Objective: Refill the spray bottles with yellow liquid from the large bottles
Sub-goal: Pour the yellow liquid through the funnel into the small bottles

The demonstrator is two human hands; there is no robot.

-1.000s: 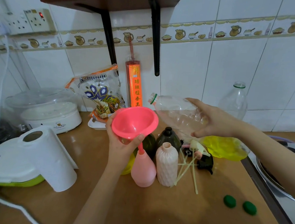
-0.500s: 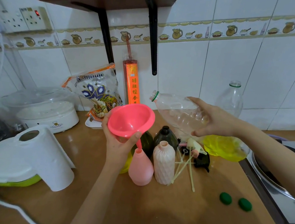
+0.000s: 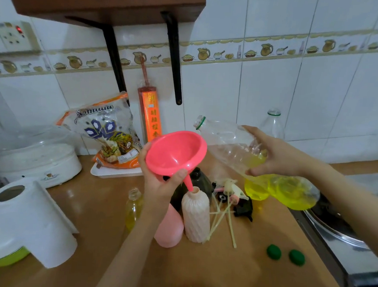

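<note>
White wall tiles with a band of painted jugs back a brown wooden counter, under a dark wooden shelf on black brackets. On the counter stand the uncapped spray bottles; their trigger heads and dip tubes lie just beside them. The left hand grips a pink plastic funnel, tilted, with its spout at the mouth of a ribbed pale-pink bottle, likely to channel the pour. The right hand clasps a large clear plastic bottle, lying nearly level, neck toward the funnel; its yellow liquid sits pooled at the base end. Two green caps lie near the edge.
</note>
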